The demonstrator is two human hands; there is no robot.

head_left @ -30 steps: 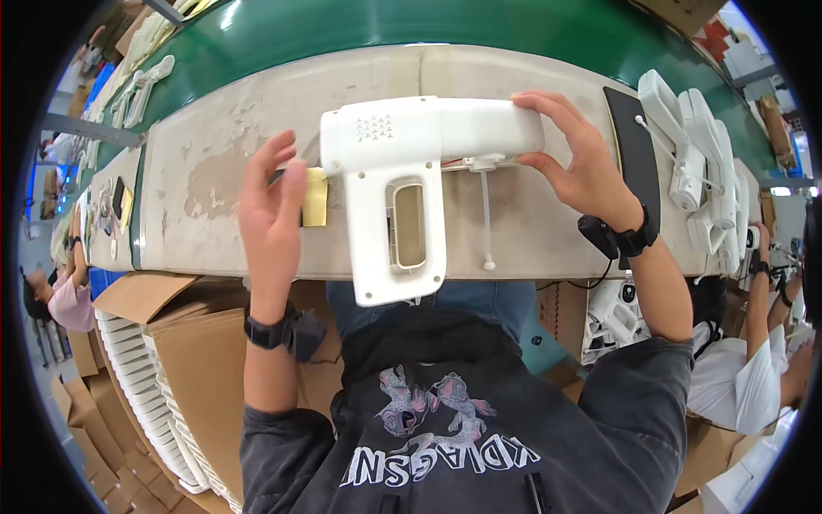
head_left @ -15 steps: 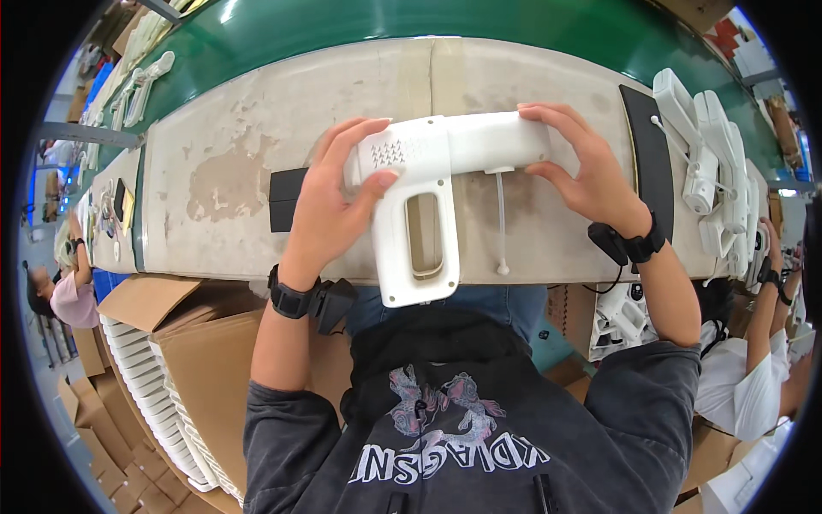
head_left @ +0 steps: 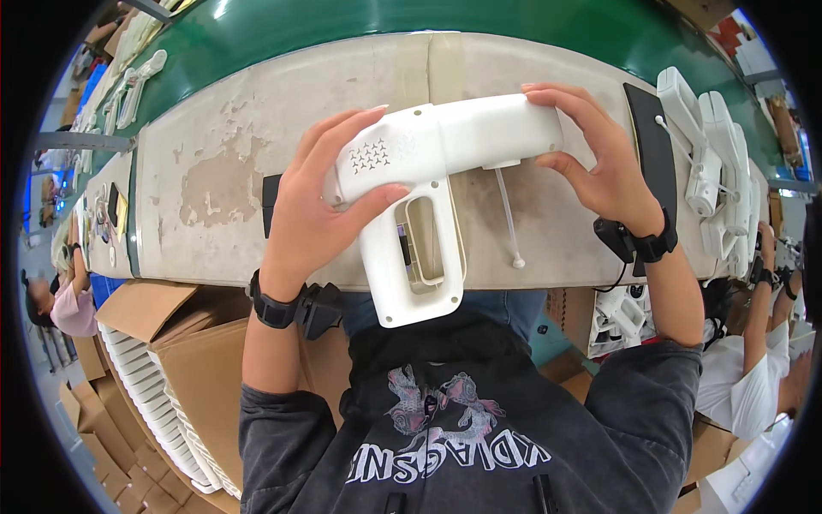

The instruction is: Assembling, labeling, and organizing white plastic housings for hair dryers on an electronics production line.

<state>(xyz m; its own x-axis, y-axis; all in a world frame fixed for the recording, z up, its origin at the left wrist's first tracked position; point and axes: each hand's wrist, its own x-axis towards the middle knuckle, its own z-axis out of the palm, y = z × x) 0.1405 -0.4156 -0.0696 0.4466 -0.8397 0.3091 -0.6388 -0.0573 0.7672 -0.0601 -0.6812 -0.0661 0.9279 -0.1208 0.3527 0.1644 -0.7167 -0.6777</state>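
Between my two hands is a white plastic device housing (head_left: 479, 133), a long body with a looped handle (head_left: 377, 265) pointing toward me. My left hand (head_left: 321, 193) grips its vented left end, the thumb lying on the face near small triangular holes. At the rounded right end, my right hand (head_left: 599, 154) has its fingers over the top and its thumb underneath. A thin white stem (head_left: 511, 223) with a small ball at its tip hangs below the body. Inside the handle loop, a gap between two shell halves and a dark part show.
The worn beige mat (head_left: 214, 188) covers the bench, with a green surface (head_left: 342, 38) beyond. A black pad (head_left: 651, 154) and several similar white housings (head_left: 728, 171) lie at right. Cardboard cartons (head_left: 214, 360) with stacked white parts stand lower left. Co-workers sit at both sides.
The housing has tilted, its right end rising and its handle swinging slightly left and nearer me. The gap between the shells at the handle now shows more. Both hands keep their grip.
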